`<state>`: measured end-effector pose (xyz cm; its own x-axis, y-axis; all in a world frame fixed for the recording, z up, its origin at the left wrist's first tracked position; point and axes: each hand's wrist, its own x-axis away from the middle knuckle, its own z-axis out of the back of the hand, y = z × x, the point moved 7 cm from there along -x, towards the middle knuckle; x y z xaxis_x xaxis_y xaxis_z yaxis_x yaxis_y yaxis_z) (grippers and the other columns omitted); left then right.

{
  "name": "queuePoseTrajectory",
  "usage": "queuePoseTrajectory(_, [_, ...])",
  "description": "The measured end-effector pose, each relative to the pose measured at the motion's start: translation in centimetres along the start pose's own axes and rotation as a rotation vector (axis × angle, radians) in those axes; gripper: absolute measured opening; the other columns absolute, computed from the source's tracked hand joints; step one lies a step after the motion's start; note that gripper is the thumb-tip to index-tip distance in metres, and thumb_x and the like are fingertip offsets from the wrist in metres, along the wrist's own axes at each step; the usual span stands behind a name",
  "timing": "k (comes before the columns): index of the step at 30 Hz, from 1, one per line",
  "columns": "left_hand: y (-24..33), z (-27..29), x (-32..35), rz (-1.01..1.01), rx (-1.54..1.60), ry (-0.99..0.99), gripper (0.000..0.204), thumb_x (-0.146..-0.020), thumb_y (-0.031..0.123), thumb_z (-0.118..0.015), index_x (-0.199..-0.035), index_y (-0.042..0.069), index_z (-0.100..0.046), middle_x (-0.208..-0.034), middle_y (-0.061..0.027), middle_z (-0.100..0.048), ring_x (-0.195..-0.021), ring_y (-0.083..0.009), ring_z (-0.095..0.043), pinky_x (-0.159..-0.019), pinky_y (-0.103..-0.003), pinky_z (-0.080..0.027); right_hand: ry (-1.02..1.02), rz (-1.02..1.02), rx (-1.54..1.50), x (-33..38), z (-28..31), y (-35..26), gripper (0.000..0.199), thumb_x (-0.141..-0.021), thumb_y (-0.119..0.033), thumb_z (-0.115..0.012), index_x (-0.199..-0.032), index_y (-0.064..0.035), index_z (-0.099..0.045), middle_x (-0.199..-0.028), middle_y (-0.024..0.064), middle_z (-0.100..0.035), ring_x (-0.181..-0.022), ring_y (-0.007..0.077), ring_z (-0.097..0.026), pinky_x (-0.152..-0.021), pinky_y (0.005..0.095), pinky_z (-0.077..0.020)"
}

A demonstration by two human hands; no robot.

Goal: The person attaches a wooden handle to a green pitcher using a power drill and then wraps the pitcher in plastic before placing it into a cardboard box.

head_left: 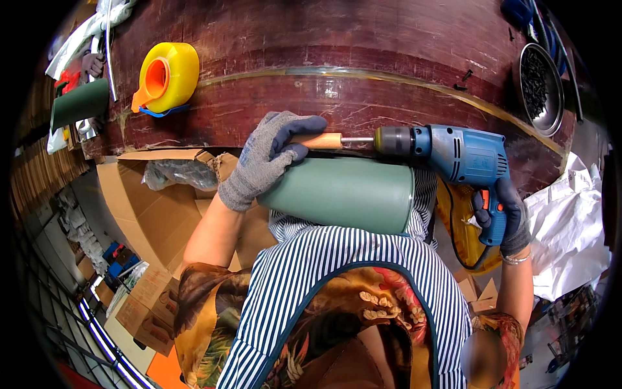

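The left hand point(269, 159), in a grey knit glove, is clenched around a short wooden piece point(322, 141), pinning it along the top of a green cylinder point(340, 193) that lies on its side against the person's striped apron point(337, 272); the cylinder sits at the near edge of the dark red-brown counter point(363, 45), between the two hands. The right hand point(505, 217), also gloved, is grasping the grip of a blue electric drill point(453, 154); the drill lies level and points to the person's left, its thin bit point(357, 139) meeting the end of the wooden piece. On the counter, well apart to the left, stands a yellow roll of tape point(170, 74) on an orange holder; beside it lies a dark green sheet point(79, 104); at the far right rests a round metal bowl point(541, 81) filled with small dark pieces. Below the counter's edge on the left sit open cardboard boxes point(146, 207); white plastic sheeting point(567, 227) is bunched at the right.
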<state>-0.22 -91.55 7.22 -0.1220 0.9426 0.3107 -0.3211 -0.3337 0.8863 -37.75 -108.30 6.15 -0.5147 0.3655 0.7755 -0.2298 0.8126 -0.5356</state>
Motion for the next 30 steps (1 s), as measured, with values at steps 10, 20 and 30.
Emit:
queuePoseTrajectory(10, [0.4,-0.6,-0.3,-0.033,-0.099,0.041,0.053,-0.081,0.017,-0.075,-0.130,0.002,-0.062,-0.126,-0.0125,-0.063,-0.119,-0.0271,-0.057,-0.108,-0.038,-0.041,-0.084,0.140,0.089,-2.0,1.6,-0.8,0.059,-0.089,-0.035,-0.072,-0.132,0.0011,-0.053,-0.106,0.0156,-0.069,-0.086,0.0240,-0.070,-0.073,0.0365,-0.0607])
queuePoseTrajectory(20, [3.0,-3.8,6.3,-0.126,-0.786,0.121,0.043,-0.083,0.027,-0.071,-0.120,0.006,-0.064,-0.118,-0.0156,-0.066,-0.108,-0.0374,-0.059,-0.098,-0.046,-0.043,0.039,0.384,-0.291,1.0,4.8,2.1,0.035,-0.095,-0.018,-0.064,-0.124,0.0018,-0.060,-0.116,0.0143,-0.066,-0.102,0.0268,-0.068,-0.089,0.0411,-0.0603])
queuePoseTrajectory(30, [21.8,-4.0,6.2,-0.348,-1.692,0.141,0.046,-0.074,0.013,-0.071,-0.119,0.011,-0.067,-0.112,-0.0089,-0.061,-0.108,-0.0323,-0.057,-0.098,-0.047,-0.044,1.139,0.853,1.481,3.9,-0.7,-6.2,0.046,-0.090,-0.045,-0.066,-0.116,-0.0081,-0.058,-0.086,0.0123,-0.065,-0.079,0.0289,-0.070,-0.064,0.0401,-0.0568])
